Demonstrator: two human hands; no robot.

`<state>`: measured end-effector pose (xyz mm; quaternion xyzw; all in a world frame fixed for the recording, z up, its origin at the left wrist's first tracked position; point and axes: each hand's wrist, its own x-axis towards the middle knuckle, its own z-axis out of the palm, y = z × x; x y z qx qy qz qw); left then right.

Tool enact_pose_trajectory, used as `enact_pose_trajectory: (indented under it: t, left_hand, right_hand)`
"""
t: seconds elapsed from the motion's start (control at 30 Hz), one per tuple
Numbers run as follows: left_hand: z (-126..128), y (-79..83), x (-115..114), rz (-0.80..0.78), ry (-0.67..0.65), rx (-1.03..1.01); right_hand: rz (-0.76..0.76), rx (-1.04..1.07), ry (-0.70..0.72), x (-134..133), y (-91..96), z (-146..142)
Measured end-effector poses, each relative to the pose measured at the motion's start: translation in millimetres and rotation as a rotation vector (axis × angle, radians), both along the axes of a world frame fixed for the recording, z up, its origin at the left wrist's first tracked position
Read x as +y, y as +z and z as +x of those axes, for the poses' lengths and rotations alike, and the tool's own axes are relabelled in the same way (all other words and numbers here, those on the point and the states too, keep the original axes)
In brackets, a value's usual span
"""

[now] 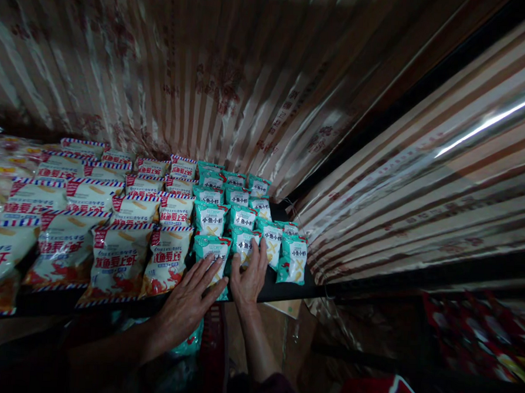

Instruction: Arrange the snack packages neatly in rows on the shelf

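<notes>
Small teal-and-white snack bags stand in rows on a dark shelf (266, 292). My left hand (191, 292) lies with fingers stretched out over the front-left teal snack bag (211, 248), covering much of its lower part. Beside it, my right hand (248, 278) rests its fingertips on the neighbouring teal snack bag (244, 238), thumb apart from the fingers. To the right of that hand are another teal bag (272, 243), leaning slightly, and one at the row's end (292, 259). Neither hand is visibly closed round a bag.
Several white snack bags with red print (121, 256) fill the shelf to the left. Striped plastic-like sheeting (233, 89) hangs behind and at the right. Below the shelf, a dark red basket (214, 352) holds teal packs (190, 342). Red packages (470, 336) sit low on the right.
</notes>
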<state>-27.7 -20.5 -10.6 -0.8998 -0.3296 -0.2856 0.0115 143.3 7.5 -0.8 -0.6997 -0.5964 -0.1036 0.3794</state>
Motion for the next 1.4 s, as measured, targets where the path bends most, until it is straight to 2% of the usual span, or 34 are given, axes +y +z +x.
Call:
enact_pose_trajectory:
  t: [0.3,0.6,1.1,1.4]
  left_hand:
    - [-0.5,4.6,0.2,-0.025,-0.014,-0.032]
    - [-0.8,3.7,-0.1,-0.025,-0.001,0.003]
    - [-1.1,10.7,-0.5,-0.019,0.000,0.001]
    - [-1.7,7.9,1.4,-0.027,-0.005,0.005]
  right_hand:
    - [0.006,-0.001,0.001,2.3,-3.5,-2.0]
    - [0.013,-0.007,-0.011,1.7,0.6,-1.9]
    - [0.024,0.009,0.023,2.5,2.6,2.4]
    - [0.051,0.049,0.016,0.8,5.4,-1.3]
